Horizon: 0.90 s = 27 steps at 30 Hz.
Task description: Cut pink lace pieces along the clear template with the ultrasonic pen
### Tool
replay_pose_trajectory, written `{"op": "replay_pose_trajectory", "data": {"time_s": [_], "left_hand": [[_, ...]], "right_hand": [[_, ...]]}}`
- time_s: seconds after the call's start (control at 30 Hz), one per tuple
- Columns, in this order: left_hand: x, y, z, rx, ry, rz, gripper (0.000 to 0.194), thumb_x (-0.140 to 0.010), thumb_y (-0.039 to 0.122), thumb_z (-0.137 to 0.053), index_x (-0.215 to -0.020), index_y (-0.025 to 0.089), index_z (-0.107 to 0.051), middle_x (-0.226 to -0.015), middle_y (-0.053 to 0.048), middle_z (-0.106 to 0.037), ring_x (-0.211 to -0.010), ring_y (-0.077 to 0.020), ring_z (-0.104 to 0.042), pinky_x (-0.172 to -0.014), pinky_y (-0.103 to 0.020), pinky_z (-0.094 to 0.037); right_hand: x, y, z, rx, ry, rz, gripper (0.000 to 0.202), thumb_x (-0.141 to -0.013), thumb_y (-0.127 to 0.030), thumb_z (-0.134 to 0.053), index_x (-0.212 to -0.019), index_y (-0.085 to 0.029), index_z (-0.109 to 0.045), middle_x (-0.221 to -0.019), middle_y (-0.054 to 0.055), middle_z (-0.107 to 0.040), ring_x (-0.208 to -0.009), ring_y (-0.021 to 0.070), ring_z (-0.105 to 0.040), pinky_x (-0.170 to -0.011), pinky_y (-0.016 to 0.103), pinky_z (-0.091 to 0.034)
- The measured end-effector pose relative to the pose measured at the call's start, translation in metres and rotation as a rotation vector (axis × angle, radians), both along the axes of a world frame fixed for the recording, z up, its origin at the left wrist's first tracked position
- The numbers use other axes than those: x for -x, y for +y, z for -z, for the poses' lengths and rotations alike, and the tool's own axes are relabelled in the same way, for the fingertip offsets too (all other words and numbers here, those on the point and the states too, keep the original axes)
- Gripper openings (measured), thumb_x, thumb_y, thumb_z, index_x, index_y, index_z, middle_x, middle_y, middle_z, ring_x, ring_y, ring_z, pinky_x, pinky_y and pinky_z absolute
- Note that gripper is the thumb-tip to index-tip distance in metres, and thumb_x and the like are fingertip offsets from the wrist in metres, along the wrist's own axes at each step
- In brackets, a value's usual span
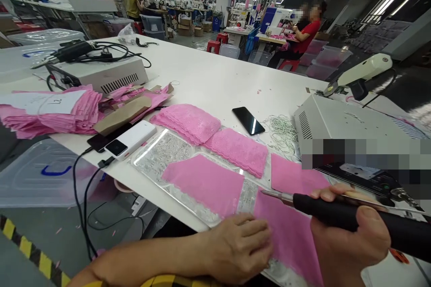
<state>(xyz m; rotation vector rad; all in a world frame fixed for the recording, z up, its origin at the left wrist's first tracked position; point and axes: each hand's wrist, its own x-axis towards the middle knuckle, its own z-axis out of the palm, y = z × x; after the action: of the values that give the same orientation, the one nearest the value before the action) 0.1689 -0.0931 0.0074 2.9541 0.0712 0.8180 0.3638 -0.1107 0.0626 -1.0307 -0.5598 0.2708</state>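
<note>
My right hand (350, 233) is wrapped round a black-handled tool with a pointed metal tip (323, 208). The tip rests at or just above the upper corner of a pink fabric piece (289, 237). A slim shiny strip, its kind unclear, lies along the handle under my fingers. My left hand (237, 244) is curled at that piece's left edge; its fingertips are hidden. Left of it lies another pink fabric piece (207, 184), on a clear patterned board (151, 152). Behind are two stacks of pink lace fabric (188, 121) and one more pink piece (296, 175).
A grey control box (346, 119) stands right, beside tangled pale string (283, 132) and a black phone (248, 120). Left are a white power bank (131, 139), pink bundles (50, 112) and another box (104, 76) with a corded tool. Two people sit at machines behind.
</note>
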Motion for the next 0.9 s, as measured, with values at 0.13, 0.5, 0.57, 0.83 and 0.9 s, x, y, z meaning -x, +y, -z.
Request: {"op": "replay_pose_trajectory", "data": {"time_s": [0.13, 0.5, 0.57, 0.83, 0.9], "left_hand": [[0.012, 0.000, 0.003, 0.058, -0.034, 0.030, 0.019, -0.093, 0.026, -0.049, -0.099, 0.015, -0.064, -0.108, -0.015, -0.068, -0.103, -0.0208, -0.063, -0.088, -0.033, -0.052], [0.013, 0.001, -0.002, 0.097, -0.141, -0.018, 0.023, -0.091, 0.021, -0.053, -0.107, 0.006, -0.062, -0.106, -0.014, -0.070, -0.103, -0.0233, -0.063, -0.086, -0.034, -0.052], [0.013, 0.001, -0.001, 0.096, -0.138, -0.017, 0.024, -0.092, 0.021, -0.053, -0.108, 0.006, -0.061, -0.106, -0.014, -0.069, -0.103, -0.0235, -0.063, -0.086, -0.035, -0.052], [0.015, 0.001, 0.002, 0.093, -0.034, -0.013, 0.023, -0.094, 0.024, -0.051, -0.109, 0.009, -0.059, -0.107, -0.017, -0.068, -0.106, -0.0232, -0.062, -0.087, -0.035, -0.051], [0.015, 0.001, 0.002, 0.090, -0.033, -0.011, 0.022, -0.094, 0.024, -0.051, -0.108, 0.009, -0.060, -0.106, -0.016, -0.068, -0.104, -0.0229, -0.062, -0.086, -0.034, -0.051]], "right_hand": [[-0.006, -0.007, 0.002, -0.017, -0.015, -0.049, 0.017, -0.060, -0.036, -0.054, -0.064, -0.019, -0.052, -0.065, 0.000, -0.051, -0.050, 0.0124, -0.047, -0.043, 0.030, -0.045], [0.003, -0.009, -0.001, -0.007, -0.003, -0.106, 0.017, -0.061, -0.035, -0.058, -0.066, -0.019, -0.056, -0.065, -0.001, -0.054, -0.051, 0.0112, -0.048, -0.045, 0.029, -0.047], [0.005, -0.009, -0.001, -0.016, -0.012, -0.119, 0.017, -0.061, -0.035, -0.058, -0.067, -0.019, -0.057, -0.066, -0.001, -0.054, -0.051, 0.0112, -0.048, -0.045, 0.029, -0.046], [0.008, -0.010, 0.001, 0.000, -0.045, -0.147, 0.014, -0.064, -0.032, -0.057, -0.068, -0.019, -0.056, -0.066, -0.001, -0.056, -0.053, 0.0119, -0.050, -0.047, 0.030, -0.048], [0.009, -0.010, 0.001, 0.013, -0.047, -0.138, 0.012, -0.064, -0.030, -0.057, -0.068, -0.019, -0.055, -0.066, -0.001, -0.055, -0.054, 0.0119, -0.050, -0.049, 0.031, -0.049]]}}
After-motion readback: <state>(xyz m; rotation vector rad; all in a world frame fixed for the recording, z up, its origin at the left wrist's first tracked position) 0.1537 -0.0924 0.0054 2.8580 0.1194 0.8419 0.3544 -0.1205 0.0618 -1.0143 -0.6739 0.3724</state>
